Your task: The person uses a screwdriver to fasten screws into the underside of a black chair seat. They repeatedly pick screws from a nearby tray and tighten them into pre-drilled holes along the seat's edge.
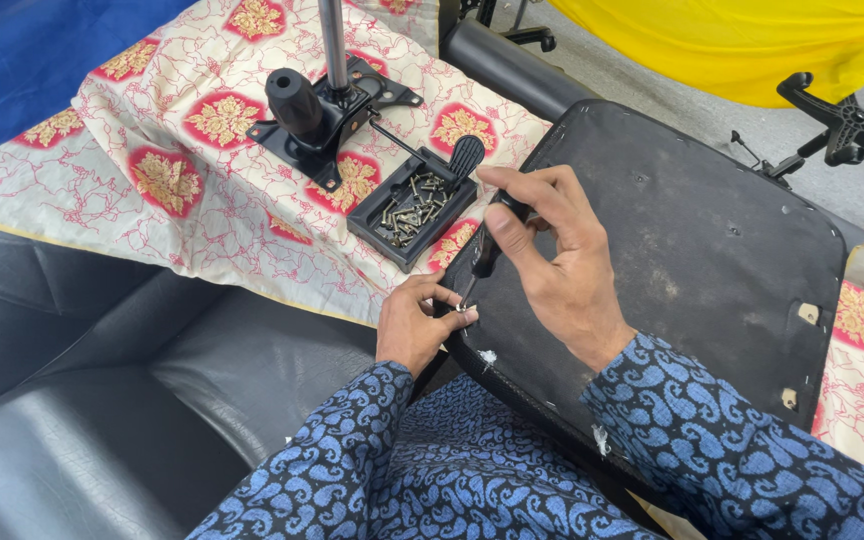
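Note:
My right hand (552,260) grips a black-handled screwdriver (489,243), its tip pointing down at the near left edge of a black upturned chair seat base (692,240). My left hand (417,325) pinches a small screw at that same edge, right under the screwdriver tip. The seat base rests tilted against my lap. Both sleeves are blue with a paisley pattern.
A black tray (410,212) holding several screws lies on a floral cloth (152,190). Behind it sits a black chair tilt mechanism (322,110) with a metal gas post. A black leather chair back (102,400) is at the left, a chair star base (847,125) at the far right.

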